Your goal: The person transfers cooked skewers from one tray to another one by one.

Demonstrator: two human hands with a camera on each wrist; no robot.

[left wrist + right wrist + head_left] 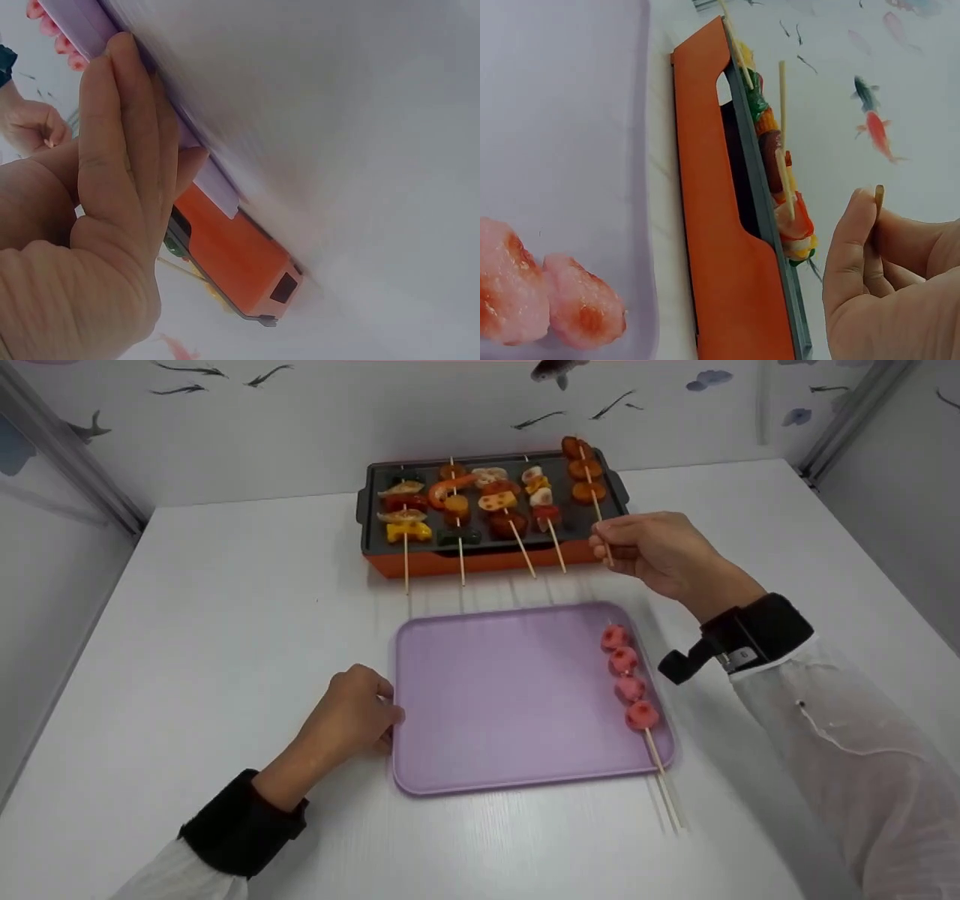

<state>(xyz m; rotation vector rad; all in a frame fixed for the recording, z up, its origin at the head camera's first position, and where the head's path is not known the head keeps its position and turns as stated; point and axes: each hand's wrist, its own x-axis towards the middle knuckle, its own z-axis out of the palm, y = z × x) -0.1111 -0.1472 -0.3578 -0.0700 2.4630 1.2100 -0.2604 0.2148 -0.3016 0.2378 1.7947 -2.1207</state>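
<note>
My right hand [622,544] pinches the wooden stick of a skewer with three orange-brown slices [583,471], lifted at the right end of the orange grill [420,564]. In the right wrist view the stick end [878,196] shows between my fingers [851,240]. Several other skewers [457,502] lie across the dark grill plate. My left hand [384,718] rests against the left rim of the lilac tray [495,697], fingers [124,127] flat on its edge. One skewer of pink pieces [628,679] lies along the tray's right side.
The white table [225,622] is enclosed by white walls with fish prints [559,370]. The pink skewer's stick [667,791] overhangs the tray's front edge. Black cuffs sit on both wrists [750,637].
</note>
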